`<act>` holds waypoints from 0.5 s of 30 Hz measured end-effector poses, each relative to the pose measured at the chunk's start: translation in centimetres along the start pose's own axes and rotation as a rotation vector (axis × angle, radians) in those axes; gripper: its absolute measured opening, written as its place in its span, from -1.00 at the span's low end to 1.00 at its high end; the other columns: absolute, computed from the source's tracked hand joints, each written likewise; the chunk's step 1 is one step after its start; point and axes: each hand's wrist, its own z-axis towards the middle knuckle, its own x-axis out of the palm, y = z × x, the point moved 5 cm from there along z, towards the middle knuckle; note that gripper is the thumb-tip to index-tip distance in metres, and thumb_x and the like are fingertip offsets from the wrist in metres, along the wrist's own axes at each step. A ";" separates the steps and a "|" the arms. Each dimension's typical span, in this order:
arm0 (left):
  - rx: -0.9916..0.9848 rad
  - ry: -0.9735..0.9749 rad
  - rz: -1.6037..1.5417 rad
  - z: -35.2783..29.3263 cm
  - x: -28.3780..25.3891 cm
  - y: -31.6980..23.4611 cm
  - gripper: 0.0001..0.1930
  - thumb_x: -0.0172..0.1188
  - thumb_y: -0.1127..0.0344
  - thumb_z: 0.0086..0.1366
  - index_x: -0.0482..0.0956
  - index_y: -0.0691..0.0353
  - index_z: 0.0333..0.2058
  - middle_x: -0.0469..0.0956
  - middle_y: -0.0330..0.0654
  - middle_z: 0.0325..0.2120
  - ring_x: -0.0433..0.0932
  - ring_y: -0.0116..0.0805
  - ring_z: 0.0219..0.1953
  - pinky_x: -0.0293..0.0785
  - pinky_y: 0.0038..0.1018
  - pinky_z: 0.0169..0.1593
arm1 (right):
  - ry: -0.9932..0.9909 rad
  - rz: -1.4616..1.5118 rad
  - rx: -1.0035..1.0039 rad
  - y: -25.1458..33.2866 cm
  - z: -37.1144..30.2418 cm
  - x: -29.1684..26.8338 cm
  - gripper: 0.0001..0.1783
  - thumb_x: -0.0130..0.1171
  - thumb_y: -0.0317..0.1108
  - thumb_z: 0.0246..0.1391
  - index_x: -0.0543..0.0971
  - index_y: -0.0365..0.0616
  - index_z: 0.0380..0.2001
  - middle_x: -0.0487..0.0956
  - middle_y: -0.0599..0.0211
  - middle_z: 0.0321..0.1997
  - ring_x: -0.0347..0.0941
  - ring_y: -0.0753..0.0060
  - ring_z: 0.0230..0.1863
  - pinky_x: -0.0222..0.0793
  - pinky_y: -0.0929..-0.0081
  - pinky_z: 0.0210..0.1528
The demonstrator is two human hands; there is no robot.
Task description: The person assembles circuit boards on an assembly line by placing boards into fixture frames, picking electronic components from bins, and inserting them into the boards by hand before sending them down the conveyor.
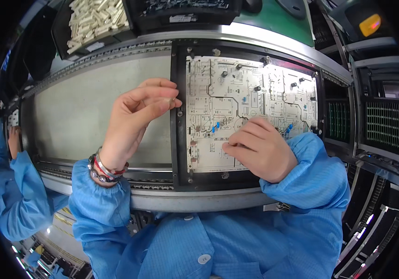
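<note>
My left hand [136,114] is raised at the left edge of a black frame [177,144], thumb and fingertips pinched on a small pale part [171,100]. The part is mostly covered, and its kind cannot be made out. Inside the frame lies a white printed circuit board [204,160]. Small black cylindrical components [257,88] and blue components [216,127] stand on it. Over the lower middle of the board is my right hand [261,151], its fingers curled and pressed together. Whatever those fingertips hold, if anything, is hidden.
A conveyor with metal rails [153,169] runs left from the frame. Beyond it stand a black bin [88,50] of cream-coloured oblong parts and another dark bin [185,18]. A green surface [274,23] is at the back. At far left, another person's blue sleeve [25,186] shows.
</note>
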 end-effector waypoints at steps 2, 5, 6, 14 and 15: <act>0.002 0.013 0.009 0.1 0.1 0.1 -0.79 0.08 0.59 0.17 0.54 0.42 -0.20 0.40 -0.09 -0.06 0.51 -0.28 -0.10 0.39 -0.47 0.02 | 0.022 -0.103 -0.050 0.2 -0.5 -0.2 -0.76 0.23 -0.49 -0.27 0.58 -0.17 -0.39 0.47 0.40 -0.43 0.40 0.36 -0.34 0.31 0.35 -0.15; 0.006 0.040 0.023 0.1 1.3 -0.3 -0.79 0.04 0.61 0.18 0.55 0.42 -0.20 0.40 -0.07 -0.04 0.51 -0.27 -0.10 0.39 -0.46 0.03 | -0.128 -0.055 -0.105 0.0 -0.9 -2.0 -0.70 0.19 -0.55 -0.23 0.60 -0.18 -0.30 0.51 0.38 -0.45 0.42 0.34 -0.37 0.31 0.29 -0.06; 0.009 0.052 0.022 0.3 1.9 -0.4 -0.79 0.02 0.61 0.19 0.55 0.42 -0.20 0.40 -0.06 -0.03 0.51 -0.27 -0.09 0.39 -0.46 0.04 | -0.154 -0.067 -0.086 -0.5 -1.1 -3.4 -0.70 0.19 -0.55 -0.23 0.60 -0.18 -0.30 0.51 0.38 -0.45 0.42 0.34 -0.37 0.31 0.29 -0.06; 0.296 0.303 0.942 4.8 12.2 0.6 -0.66 0.24 0.61 -0.01 0.52 0.22 -0.20 0.52 -0.24 -0.29 0.45 -0.54 -0.38 0.40 -0.61 -0.34 | -0.516 -0.033 0.249 -8.4 -4.6 -11.0 -0.72 0.02 -0.67 -0.08 0.59 -0.26 -0.27 0.59 0.25 -0.50 0.45 0.32 -0.35 0.30 0.35 -0.09; 0.365 0.289 0.923 5.3 12.6 1.5 -0.60 0.27 0.63 -0.07 0.51 0.17 -0.19 0.53 -0.26 -0.38 0.39 -0.56 -0.49 0.32 -0.62 -0.45 | -0.524 -0.038 0.238 -8.7 -4.9 -10.9 -0.74 0.04 -0.66 -0.08 0.59 -0.27 -0.29 0.59 0.26 -0.51 0.44 0.31 -0.34 0.30 0.37 -0.10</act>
